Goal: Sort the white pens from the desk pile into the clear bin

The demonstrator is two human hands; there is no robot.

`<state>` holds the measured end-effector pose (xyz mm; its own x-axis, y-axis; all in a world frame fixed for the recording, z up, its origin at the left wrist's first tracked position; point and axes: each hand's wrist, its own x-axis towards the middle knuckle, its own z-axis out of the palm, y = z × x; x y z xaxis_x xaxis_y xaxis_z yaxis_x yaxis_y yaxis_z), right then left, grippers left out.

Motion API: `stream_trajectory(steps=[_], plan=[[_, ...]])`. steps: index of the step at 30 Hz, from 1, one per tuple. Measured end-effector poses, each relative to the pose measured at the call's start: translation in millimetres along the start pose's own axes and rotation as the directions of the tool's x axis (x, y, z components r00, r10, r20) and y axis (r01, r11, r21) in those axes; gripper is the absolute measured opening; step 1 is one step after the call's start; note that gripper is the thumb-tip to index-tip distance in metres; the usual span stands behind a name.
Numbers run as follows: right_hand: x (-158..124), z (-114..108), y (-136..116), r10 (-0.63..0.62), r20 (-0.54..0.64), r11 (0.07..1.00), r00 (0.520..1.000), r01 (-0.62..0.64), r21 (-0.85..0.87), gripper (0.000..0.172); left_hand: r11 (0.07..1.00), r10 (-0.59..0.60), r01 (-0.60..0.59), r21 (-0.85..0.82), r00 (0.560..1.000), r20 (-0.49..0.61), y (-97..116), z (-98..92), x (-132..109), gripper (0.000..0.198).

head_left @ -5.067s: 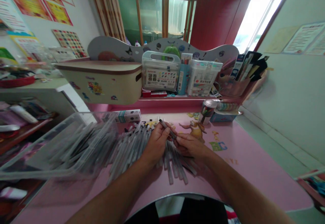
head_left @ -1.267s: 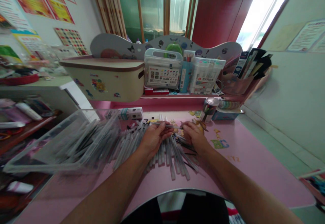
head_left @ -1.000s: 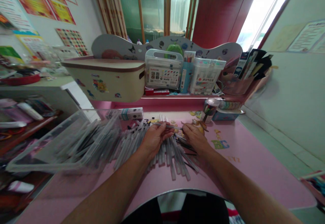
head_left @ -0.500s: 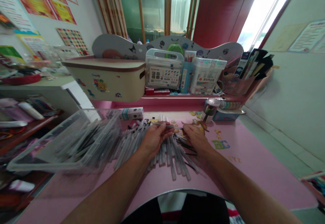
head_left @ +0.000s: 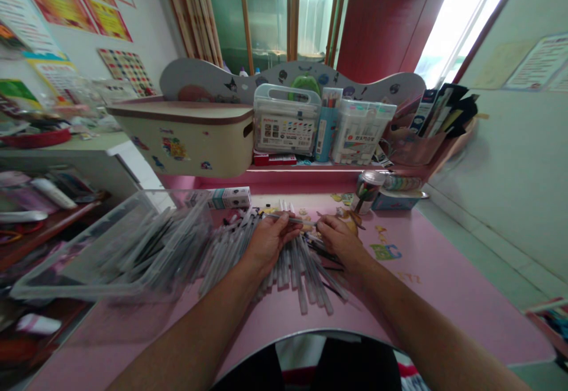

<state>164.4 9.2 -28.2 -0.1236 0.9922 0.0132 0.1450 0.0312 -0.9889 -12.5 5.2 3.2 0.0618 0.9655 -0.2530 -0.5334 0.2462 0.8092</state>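
Left hand [head_left: 273, 240] and right hand [head_left: 341, 238] wider apart than few seconds ago. Thin pen [head_left: 307, 223] now nearly flat between them, above worktop [head_left: 444, 320], so both hands work on one pen. Left closed round it, right pinched on its end; cap or tip, can't tell. Loose pens [head_left: 306, 278] below. Clear case [head_left: 284, 131] has label, marker box [head_left: 364, 139] has big dark Chinese writing; both too blurry to read.

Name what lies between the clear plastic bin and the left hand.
A spread of translucent pens lies on the pink desk there, as the head view shows.
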Motion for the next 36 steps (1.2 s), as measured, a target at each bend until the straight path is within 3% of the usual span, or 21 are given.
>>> stream_trajectory(steps=[4,9,16,23,27,29,32,36], plan=[[-1.4,2.3,-2.1,0.068,0.024,0.977,0.997,-0.071,0.2,0.022,1.0,0.002,-0.002,0.001,1.0,0.001,0.1,0.6,0.2,0.017],[-5.3,2.1,-0.8,-0.03,-0.012,1.0,0.999,0.03,0.001,0.036,1.0,0.006,-0.006,0.008,1.0,0.012,-1.3,-0.7,1.4,0.012],[2.9,0.9,5.3,-0.041,-0.055,0.994,0.998,0.046,0.095,0.021,0.999,0.003,-0.004,0.032,1.0,0.016,-2.6,-1.3,0.8,0.012],[-1.4,0.9,0.2,-0.032,-0.009,0.999,0.999,0.032,-0.035,0.034,1.0,0.024,-0.024,0.013,1.0,0.006,-1.2,-0.7,0.7,0.015],[-1.2,3.5,-0.1,-0.062,-0.052,0.991,0.997,0.067,0.115,0.016,0.999,0.048,-0.048,-0.017,0.999,-0.014,0.1,-1.3,1.0,0.014],[-1.6,3.6,-2.6,0.006,-0.024,0.958,1.0,0.001,0.287,0.02,0.998,0.058,-0.059,-0.024,0.998,-0.017,0.5,-2.2,1.3,0.013],[-4.5,0.6,-10.0,0.124,0.119,0.835,0.985,-0.169,0.523,0.025,0.997,0.07,-0.071,-0.009,0.997,-0.01,0.1,-3.2,1.7,0.011],[-7.9,-3.8,-17.1,0.187,0.292,0.725,0.938,-0.333,0.603,0.025,0.994,0.105,-0.106,0.04,0.994,0.033,-2.3,-2.6,0.1,0.012]])
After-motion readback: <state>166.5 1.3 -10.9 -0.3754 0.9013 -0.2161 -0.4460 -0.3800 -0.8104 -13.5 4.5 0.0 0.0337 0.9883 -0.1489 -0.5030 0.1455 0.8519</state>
